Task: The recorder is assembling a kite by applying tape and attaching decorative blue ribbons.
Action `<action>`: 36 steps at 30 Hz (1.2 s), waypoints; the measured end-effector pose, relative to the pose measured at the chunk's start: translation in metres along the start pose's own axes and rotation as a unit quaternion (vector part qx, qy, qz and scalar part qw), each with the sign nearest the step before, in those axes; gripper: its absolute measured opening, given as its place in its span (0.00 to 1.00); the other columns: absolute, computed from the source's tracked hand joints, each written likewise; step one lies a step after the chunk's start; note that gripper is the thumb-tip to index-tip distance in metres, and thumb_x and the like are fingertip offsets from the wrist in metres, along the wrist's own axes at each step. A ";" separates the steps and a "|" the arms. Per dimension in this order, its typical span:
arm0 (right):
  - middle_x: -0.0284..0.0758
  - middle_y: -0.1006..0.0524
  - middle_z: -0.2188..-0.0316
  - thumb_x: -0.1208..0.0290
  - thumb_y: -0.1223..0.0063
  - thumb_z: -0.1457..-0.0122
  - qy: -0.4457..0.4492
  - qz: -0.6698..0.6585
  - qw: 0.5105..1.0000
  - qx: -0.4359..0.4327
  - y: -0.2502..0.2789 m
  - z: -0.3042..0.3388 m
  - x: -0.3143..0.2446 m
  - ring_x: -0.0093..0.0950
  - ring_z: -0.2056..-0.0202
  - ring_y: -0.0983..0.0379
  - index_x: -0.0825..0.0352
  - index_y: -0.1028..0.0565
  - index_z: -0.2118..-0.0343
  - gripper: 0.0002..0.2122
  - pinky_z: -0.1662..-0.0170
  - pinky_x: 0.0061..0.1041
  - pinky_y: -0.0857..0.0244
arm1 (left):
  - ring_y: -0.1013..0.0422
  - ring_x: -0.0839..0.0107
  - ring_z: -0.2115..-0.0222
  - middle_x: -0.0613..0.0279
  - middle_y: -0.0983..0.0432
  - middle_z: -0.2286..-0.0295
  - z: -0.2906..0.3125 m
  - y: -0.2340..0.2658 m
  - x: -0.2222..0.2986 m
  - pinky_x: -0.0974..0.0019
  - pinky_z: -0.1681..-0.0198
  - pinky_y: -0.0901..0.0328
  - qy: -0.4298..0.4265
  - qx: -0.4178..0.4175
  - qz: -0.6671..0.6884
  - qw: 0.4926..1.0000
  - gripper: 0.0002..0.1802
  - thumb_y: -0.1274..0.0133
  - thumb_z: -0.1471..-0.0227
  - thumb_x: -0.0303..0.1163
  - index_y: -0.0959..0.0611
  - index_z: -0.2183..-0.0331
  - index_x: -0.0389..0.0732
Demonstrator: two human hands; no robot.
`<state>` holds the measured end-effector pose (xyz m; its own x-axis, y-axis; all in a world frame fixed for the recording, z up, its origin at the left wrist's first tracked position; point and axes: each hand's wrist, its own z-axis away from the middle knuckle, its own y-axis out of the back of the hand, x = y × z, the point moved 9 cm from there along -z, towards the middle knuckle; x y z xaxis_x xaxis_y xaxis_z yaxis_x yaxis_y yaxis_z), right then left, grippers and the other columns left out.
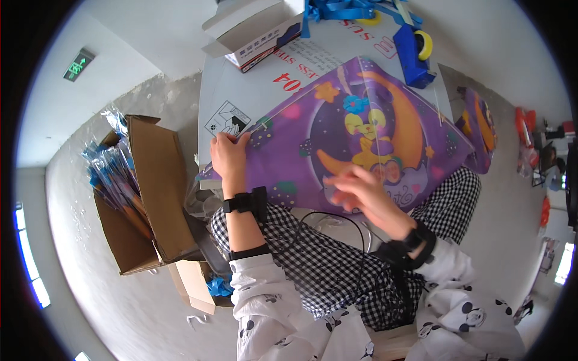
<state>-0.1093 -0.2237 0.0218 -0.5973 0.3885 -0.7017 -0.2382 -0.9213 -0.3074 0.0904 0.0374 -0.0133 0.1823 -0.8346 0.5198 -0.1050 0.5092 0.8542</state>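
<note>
A purple diamond-shaped plastic kite [361, 120], printed with a yellow cartoon rabbit on an orange crescent moon, lies across the near edge of the white tabletop [241, 96] and reaches down over the person's black-and-white checked lap. The left hand [227, 157] pinches the kite's left edge, fingers curled over the rim near the tabletop's near left corner. The right hand [358, 191] rests open on the kite's lower part, fingers spread and blurred, gripping nothing. Both wrists carry black strap bands. At the tabletop's far edge stand a white cardboard box [256, 30] and a blue tape dispenser with a yellow roll [414, 51]. An open brown cardboard carton [150, 192] holding blue-wrapped packets stands on the floor to the left.
</note>
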 end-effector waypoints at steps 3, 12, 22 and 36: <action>0.37 0.23 0.60 0.72 0.50 0.41 -0.005 0.116 0.991 0.073 0.079 0.069 0.012 0.21 0.70 0.26 0.64 0.35 0.67 0.06 0.72 0.17 0.35 | 0.32 0.54 0.60 0.53 0.28 0.65 0.004 -0.008 -0.004 0.56 0.58 0.36 -0.044 -0.001 -0.007 0.999 0.24 0.33 0.63 0.45 0.23 0.69 0.40; 0.34 0.24 0.68 0.76 0.50 0.42 0.074 0.047 0.970 0.228 0.217 0.172 0.056 0.18 0.74 0.29 0.65 0.36 0.65 0.06 0.76 0.15 0.40 | 0.34 0.52 0.57 0.48 0.30 0.61 0.016 -0.005 0.001 0.54 0.52 0.39 -0.110 0.115 -0.002 0.987 0.18 0.44 0.51 0.29 0.26 0.58 0.35; 0.39 0.31 0.57 0.71 0.44 0.46 0.157 0.036 0.970 0.183 0.224 0.122 0.081 0.27 0.57 0.31 0.69 0.37 0.55 0.18 0.59 0.23 0.35 | 0.61 0.47 0.36 0.40 0.59 0.38 0.060 -0.058 0.057 0.50 0.36 0.61 -0.171 -0.129 -0.162 0.963 0.43 0.55 0.42 0.51 0.49 0.39 0.33; 0.28 0.25 0.72 0.62 0.38 0.48 0.111 -0.237 0.934 0.245 0.310 0.045 0.044 0.18 0.72 0.31 0.66 0.24 0.67 0.13 0.68 0.21 0.37 | 0.46 0.51 0.42 0.45 0.43 0.43 0.288 -0.012 0.152 0.54 0.40 0.48 -0.254 -0.202 0.077 0.943 0.28 0.45 0.49 0.29 0.32 0.46 0.36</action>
<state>-0.2440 -0.4927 -0.0755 -0.1765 0.6978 -0.6942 -0.7899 -0.5212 -0.3230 -0.1618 -0.1562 0.0574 -0.3081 -0.6847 0.6606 0.3075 0.5854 0.7502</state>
